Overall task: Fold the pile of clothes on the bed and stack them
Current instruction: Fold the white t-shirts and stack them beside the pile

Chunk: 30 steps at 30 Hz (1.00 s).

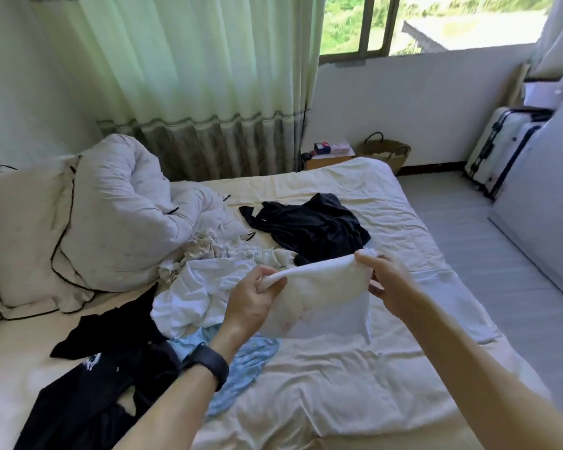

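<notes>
Both hands are raised over the middle of the bed (pixel 387 203), holding one white garment (pixel 319 297) between them. The left hand (pixel 251 300) is pinched shut on the garment's left top corner, the cloth bunched between thumb and fingers. The right hand (pixel 384 280) is closed on the right top corner, with a tuft of cloth showing above the thumb. The top edge runs left to right between the hands, sagging a little in the middle; that is the garment's long axis as held. The body of the cloth hangs down from it toward the sheet, and whether the lower hem touches the bed cannot be told. What kind of garment it is cannot be told either. Unfolded clothes lie around it: a white heap (pixel 205 287) just left of and behind the left hand, a black garment (pixel 309 225) beyond the held piece, a second black garment (pixel 104 368) at near left, and a pale blue piece (pixel 244 362) under the left forearm. No folded stack is visible, so the task looks to be at an early stage. The bare sheet lies directly below and toward the person, equally near both hands. Judgement: lowering the piece flat there, keeping the top edge crosswise, would set up the fold.
</notes>
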Motion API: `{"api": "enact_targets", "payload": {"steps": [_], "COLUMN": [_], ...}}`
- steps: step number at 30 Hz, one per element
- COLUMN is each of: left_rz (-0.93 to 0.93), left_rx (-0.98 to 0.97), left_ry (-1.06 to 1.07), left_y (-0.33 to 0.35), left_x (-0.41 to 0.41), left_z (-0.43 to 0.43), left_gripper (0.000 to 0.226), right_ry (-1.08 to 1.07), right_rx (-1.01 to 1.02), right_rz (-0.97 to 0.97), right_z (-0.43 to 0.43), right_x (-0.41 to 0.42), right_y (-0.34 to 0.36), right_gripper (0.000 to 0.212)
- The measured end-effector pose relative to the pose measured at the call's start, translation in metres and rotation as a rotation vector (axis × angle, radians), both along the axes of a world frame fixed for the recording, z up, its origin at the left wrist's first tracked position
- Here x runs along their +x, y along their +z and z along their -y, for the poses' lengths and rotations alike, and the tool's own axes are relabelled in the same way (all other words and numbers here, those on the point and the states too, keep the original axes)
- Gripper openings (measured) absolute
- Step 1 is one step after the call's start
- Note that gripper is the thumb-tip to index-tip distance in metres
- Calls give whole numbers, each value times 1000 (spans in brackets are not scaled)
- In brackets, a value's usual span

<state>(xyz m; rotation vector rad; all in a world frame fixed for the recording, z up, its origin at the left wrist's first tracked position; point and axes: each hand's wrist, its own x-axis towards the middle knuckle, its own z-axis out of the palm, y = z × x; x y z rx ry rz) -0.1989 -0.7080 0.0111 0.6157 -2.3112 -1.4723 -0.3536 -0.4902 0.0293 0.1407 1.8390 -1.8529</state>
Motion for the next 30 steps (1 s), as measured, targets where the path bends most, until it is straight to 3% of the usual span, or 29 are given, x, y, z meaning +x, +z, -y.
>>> {"api": "enact_targets", "payload": {"steps": [4,9,14,17,20,25,27,30], "left_rz": [20,94,129,212,303,183,286,575], "left_rx": [49,-81,-486,-652,-800,-1150,-1264,-1318], "left_ry": [-69,-57,-183,-328,-442,-529,-590,-583], "left_y": [24,25,14,9,3,0,0,0], "left_x": [-22,-32,-8,8,18,23,23,21], "left_z": [10,17,41,45,37,28,23,16], "left_gripper": [32,9,12,36,53,36,21,43], "right_ry": [83,84,-9,6,21,116,161,266], "right_rx": [-146,19,284,442,440,493,601,693], "right_rz": [64,-44,-215,-302,-281,-318,-395,-499], "right_z": [-18,-19,-40,-55,-62,-62,-65,-71], "right_x": [15,32,14,9,6,5,6,15], "right_y": [-23,-54,-66,-69,-74,-73,-72,-74], "right_gripper": [49,42,23,16,23,23,28,39]}}
